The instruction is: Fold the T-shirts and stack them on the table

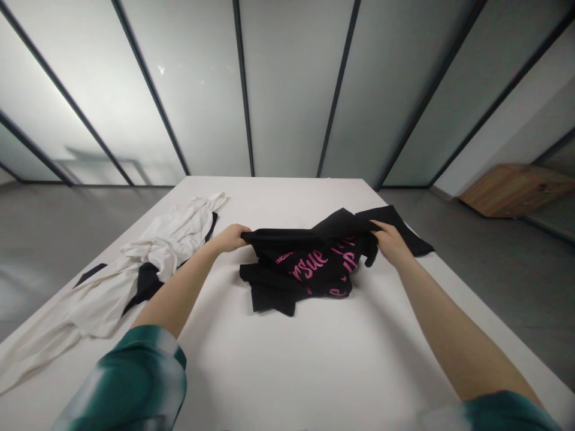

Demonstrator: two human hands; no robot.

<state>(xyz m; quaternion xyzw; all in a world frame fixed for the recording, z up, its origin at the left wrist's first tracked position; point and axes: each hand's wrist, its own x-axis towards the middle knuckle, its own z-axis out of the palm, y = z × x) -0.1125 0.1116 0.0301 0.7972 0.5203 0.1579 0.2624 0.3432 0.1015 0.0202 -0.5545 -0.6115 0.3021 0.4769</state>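
Observation:
A crumpled black T-shirt [309,263] with pink lettering lies in the middle of the white table [314,359]. My left hand [231,237] is closed on the shirt's left edge, pinching the fabric. My right hand [390,242] grips the shirt's right side, fingers curled around a fold. Both arms reach forward from green and white sleeves.
A pile of white clothing [148,257] with a dark garment [146,284] under it lies on the table's left side. Frosted glass wall panels stand behind the table. A wooden box [516,188] sits on the grey floor at the right.

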